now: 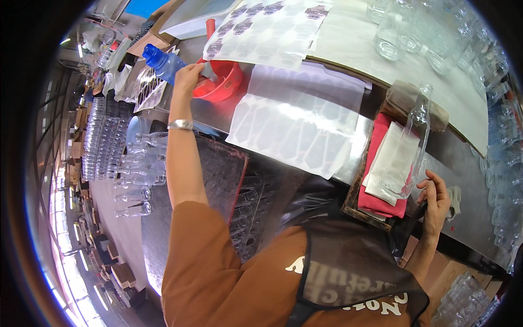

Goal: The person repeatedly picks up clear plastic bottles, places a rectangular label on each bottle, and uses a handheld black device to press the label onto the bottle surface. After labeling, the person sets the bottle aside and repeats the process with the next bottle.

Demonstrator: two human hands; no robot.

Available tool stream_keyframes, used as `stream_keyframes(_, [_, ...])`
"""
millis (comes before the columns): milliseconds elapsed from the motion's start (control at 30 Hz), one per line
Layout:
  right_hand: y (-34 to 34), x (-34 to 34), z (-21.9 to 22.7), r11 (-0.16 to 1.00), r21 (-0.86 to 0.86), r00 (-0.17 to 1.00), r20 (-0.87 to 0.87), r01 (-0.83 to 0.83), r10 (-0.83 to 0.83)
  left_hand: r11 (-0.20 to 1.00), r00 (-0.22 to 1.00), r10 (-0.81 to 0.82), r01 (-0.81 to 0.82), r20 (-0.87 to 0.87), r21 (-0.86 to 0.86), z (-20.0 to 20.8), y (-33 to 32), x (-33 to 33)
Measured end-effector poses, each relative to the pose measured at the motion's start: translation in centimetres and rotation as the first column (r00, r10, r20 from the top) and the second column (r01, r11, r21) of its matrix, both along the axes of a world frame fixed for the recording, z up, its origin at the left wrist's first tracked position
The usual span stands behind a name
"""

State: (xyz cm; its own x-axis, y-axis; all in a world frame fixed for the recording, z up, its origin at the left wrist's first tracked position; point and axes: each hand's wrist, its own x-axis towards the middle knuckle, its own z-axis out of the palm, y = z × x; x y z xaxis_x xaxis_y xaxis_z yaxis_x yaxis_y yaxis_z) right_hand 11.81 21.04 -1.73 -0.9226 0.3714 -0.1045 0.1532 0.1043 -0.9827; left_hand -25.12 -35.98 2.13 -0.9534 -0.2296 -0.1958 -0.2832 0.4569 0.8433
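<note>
My left hand (188, 79) reaches out over the rim of a red plastic basin (229, 87), its fingers closed. A pale grey piece (208, 71) shows at the fingertips, too unclear to name. Right beside that hand is a blue plastic bottle (163, 64), tilted. My right hand (436, 203) is at the right, fingers loosely bent and somewhat apart, with dark material just below them. Nearest to it, a clear glass bottle (418, 131) lies along a wooden tray (353, 199), over white cloth (384, 163) and red cloth (372, 204).
A translucent label sheet (294, 117) lies on the metal bench, below a printed sheet (267, 27). Several clear glass bottles (388, 43) stand at the upper right, more glass bottles (139, 169) at the left. A folded brown cloth (403, 98) sits at the tray's far end.
</note>
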Motion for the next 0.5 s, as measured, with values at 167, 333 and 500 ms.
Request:
stream_keyframes(167, [-0.6,0.6,1.4,0.999,-0.030,0.999,-0.048,0.020,-0.021,0.940,0.977,-0.164,0.196,-0.136,0.278,5.1,6.9,4.8])
stream_keyframes(333, [-3.6,0.4,5.2,0.955,0.253,0.988,0.034,-0.152,0.148,0.782,0.863,-0.437,0.504,-0.252,0.366,5.5,22.3,7.8])
stream_keyframes(500, [-3.8,0.4,4.0,0.851,0.494,0.970,-0.060,-0.176,0.235,0.600,0.504,-0.576,0.795,-0.644,0.086,7.3,34.5,13.6])
